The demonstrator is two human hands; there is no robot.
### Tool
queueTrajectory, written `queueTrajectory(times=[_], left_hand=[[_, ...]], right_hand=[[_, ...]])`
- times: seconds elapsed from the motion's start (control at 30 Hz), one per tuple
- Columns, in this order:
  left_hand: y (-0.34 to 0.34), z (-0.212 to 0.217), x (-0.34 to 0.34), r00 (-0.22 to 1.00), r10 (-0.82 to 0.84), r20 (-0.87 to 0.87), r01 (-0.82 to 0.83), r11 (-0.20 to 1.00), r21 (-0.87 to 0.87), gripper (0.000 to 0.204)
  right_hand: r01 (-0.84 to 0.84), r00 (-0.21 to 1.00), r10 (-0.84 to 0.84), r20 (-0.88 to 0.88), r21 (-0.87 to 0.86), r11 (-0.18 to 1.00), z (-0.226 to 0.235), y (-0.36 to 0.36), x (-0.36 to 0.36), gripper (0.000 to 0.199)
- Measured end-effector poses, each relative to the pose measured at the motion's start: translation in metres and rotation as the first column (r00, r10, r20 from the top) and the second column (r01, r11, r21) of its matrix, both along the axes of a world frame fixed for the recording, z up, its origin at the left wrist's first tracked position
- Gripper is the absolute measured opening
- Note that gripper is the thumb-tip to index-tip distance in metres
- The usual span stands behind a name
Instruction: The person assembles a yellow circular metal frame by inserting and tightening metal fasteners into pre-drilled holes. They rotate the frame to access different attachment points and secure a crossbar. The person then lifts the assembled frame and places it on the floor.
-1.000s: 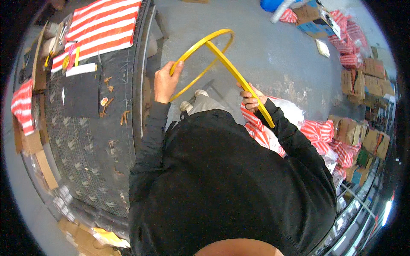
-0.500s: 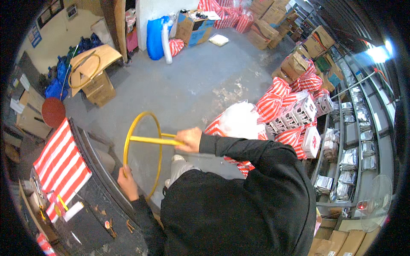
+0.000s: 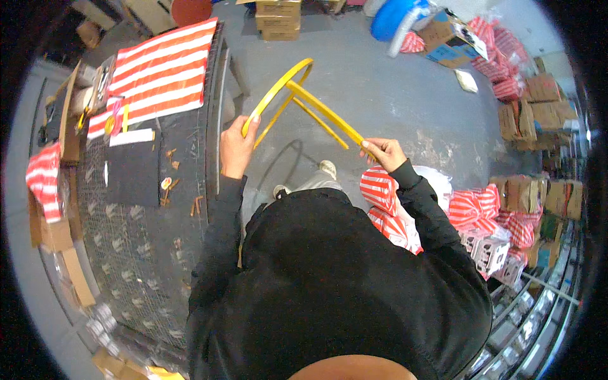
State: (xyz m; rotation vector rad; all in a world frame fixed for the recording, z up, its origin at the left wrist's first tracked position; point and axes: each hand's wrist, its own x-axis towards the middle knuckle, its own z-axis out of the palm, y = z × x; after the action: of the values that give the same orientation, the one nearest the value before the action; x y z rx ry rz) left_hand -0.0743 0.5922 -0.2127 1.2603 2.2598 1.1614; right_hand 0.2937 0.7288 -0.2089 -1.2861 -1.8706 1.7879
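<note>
- Left hand point(image 3: 235, 147) grips the yellow strap point(image 3: 304, 104) by the bench's right edge point(image 3: 215, 126).
- Right hand point(image 3: 383, 152) pinches the strap's doubled end, near striped bags point(image 3: 386, 202).
- The loop hangs over the floor point(image 3: 392, 88).
- To work it well, I'd keep both grips firm and the band flat, untwisted.

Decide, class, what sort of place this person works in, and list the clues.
Probably a storeroom or packing workshop: stacked cardboard boxes on a bare concrete floor, metal shelving along the right, and heaps of red-and-white striped bags. The hands hold a yellow strap loop.
</note>
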Motion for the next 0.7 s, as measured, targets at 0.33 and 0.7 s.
queueTrajectory(times=[0.33, 0.7], left_hand=[[0.013, 0.018, 0.016, 0.994, 0.108, 0.033, -0.109, 0.993, 0.034, 0.043], [0.075, 0.055, 0.073, 0.987, 0.087, -0.134, -0.073, 0.992, 0.104, 0.034]], right_hand=[[-0.073, 0.967, -0.135, 0.216, 0.743, 0.666, 0.001, 0.014, -0.013, 0.048], [-0.151, 0.974, 0.058, -0.218, -0.438, 0.886, -0.022, 0.092, 0.056, 0.044]])
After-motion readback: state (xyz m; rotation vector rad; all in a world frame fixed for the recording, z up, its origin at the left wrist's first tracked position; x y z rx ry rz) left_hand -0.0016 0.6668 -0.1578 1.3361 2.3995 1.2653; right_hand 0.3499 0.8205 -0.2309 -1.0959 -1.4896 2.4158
